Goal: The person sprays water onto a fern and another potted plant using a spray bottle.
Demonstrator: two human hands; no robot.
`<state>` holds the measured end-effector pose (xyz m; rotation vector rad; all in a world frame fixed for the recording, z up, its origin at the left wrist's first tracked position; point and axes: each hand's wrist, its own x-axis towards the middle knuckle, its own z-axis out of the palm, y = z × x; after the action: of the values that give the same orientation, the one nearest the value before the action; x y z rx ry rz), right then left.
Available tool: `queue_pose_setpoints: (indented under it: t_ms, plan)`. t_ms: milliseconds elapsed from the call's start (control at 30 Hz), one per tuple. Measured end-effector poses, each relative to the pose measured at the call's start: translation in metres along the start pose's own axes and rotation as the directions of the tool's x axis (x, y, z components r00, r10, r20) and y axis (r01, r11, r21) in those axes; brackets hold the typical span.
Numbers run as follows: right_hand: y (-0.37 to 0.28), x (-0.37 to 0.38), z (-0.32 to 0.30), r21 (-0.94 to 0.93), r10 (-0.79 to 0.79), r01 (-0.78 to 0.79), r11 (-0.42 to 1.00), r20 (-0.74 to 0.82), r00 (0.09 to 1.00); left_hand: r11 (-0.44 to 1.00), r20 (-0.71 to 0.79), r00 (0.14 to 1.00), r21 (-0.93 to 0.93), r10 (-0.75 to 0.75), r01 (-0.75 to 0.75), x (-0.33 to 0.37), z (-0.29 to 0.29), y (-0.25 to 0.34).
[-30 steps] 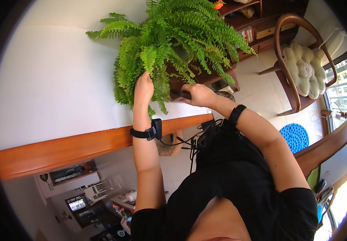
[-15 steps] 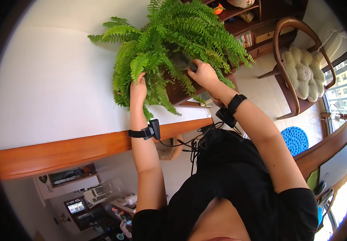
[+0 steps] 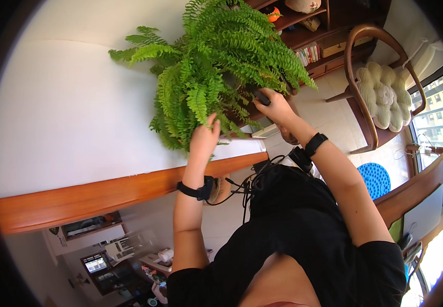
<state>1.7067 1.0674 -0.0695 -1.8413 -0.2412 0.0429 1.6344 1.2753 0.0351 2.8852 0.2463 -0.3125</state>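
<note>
A large green fern (image 3: 201,77) with long drooping fronds fills the upper middle, against the white wall. At its lower fronds is my left hand (image 3: 205,137), thumb and forefinger stretched up and a little apart; the other fingers are partly hidden. I cannot make out a firm hold on any frond. To the right, my right hand (image 3: 275,105) is closed around the black handle (image 3: 261,97) of a tool. The tool's far end disappears among the fronds, so its kind is unclear. Black straps circle both wrists.
A wooden ledge (image 3: 88,197) runs along the wall, with black cables (image 3: 252,187) hanging by my body. At the right stand a wooden chair with a flower-shaped cushion (image 3: 383,94) and a blue round mat (image 3: 374,180). Dark shelves (image 3: 334,30) hold books behind the fern.
My left hand has moved right and down along the fronds, its fingers now nearer the fern's middle. My right hand has shifted slightly right and down with the black-handled tool.
</note>
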Motion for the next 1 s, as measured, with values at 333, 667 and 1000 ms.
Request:
queue_pose_setpoints:
  t_ms: [333,667,1000]
  plan:
    - [0.005,-0.010,-0.026,-0.062,-0.044,0.050,0.997,0.094,0.995,0.823,0.171,0.887,0.332,0.428,-0.461,0.023,0.086,0.058]
    - [0.013,-0.016,-0.042,-0.040,-0.066,0.075,0.996,0.198,0.978,0.540,-0.070,0.993,0.842,0.099,0.005,0.081,0.079,0.018]
    - [-0.019,0.022,0.039,0.059,-0.190,0.181,0.982,0.317,0.929,0.417,-0.030,0.959,0.904,0.281,-0.094,0.063,-0.016,-0.036]
